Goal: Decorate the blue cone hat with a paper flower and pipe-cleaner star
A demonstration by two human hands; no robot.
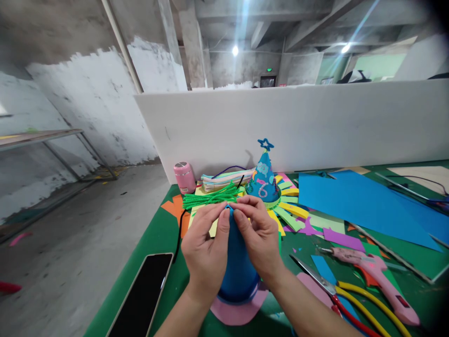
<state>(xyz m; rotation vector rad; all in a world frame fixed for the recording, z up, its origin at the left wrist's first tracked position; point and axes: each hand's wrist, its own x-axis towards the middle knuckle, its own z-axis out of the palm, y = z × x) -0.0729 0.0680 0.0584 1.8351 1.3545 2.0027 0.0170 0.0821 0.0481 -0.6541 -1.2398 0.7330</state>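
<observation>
A plain blue cone hat (pixel 238 269) stands upright in front of me, partly covered by my hands. My left hand (pixel 206 243) pinches its tip from the left between thumb and fingers. From the right, my right hand (pixel 262 234) grips the same tip, with the two thumbs close together. Under the cone's base lies a pink round sheet (pixel 234 316). Behind my hands sits a decorated blue party hat (pixel 264 171) with a star on top, a number 6 and yellow and green strips around its brim. A bundle of green pipe cleaners (pixel 213 197) lies just beyond my left hand.
A phone (pixel 142 295) lies at the left table edge. On the right are scissors (pixel 315 276), pliers with yellow handles (pixel 368 304), a pink glue gun (pixel 375 276) and blue sheets (pixel 358 201). A pink canister (pixel 184 178) stands by the white partition (pixel 298 126).
</observation>
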